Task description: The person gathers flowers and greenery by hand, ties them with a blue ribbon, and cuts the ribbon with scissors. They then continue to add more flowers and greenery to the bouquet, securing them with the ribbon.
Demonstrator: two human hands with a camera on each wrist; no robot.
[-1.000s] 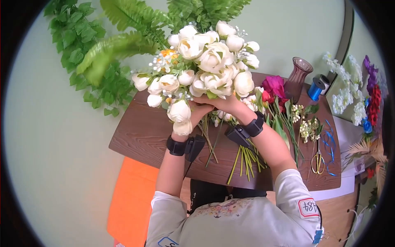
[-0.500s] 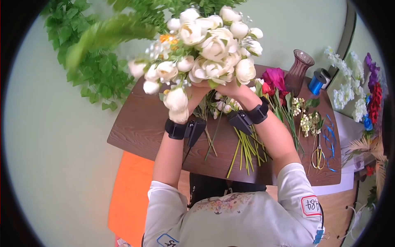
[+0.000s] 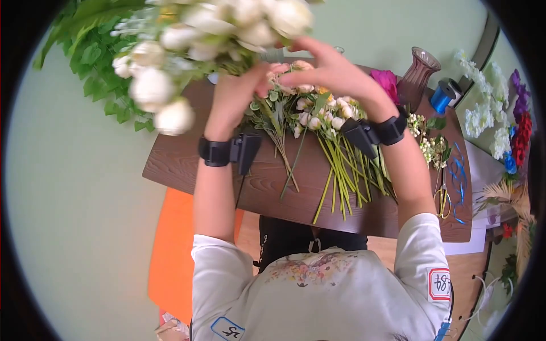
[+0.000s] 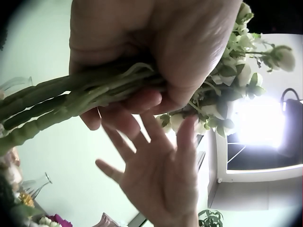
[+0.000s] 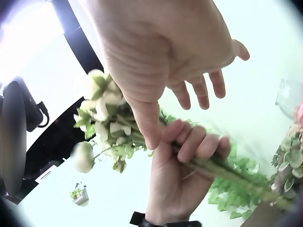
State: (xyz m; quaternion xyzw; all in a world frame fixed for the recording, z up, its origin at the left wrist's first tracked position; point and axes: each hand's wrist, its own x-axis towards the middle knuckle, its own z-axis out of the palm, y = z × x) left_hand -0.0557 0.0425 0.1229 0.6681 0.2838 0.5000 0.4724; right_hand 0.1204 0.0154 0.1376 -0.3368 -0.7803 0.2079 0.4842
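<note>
My left hand (image 3: pixel 232 96) grips a bouquet of white flowers (image 3: pixel 151 89) by its gathered stems, raised above the table at the upper left. In the left wrist view, thick green stems (image 4: pixel 42 101) pass through the curled fingers, with the blooms on the other side. Beside it my right hand (image 3: pixel 335 74) is held with fingers spread and nothing in them. The right wrist view shows the left hand (image 5: pixel 184 161) wrapped round the stems, and the right hand (image 5: pixel 161 52) close above with its thumb overlapping the bouquet.
Pale flowers with green stems (image 3: pixel 341 170) lie on the dark wooden table (image 3: pixel 187 153). At the right are a purple glass vase (image 3: pixel 418 79), a blue ribbon spool (image 3: pixel 441 98), scissors (image 3: pixel 442 199) and loose blue ribbon (image 3: pixel 456 176). A leafy vine (image 3: pixel 108 85) hangs on the wall.
The bouquet has moved up and to the left with my left hand. My right hand has come away from it and opened, moving right. More of the flowers on the table now show.
</note>
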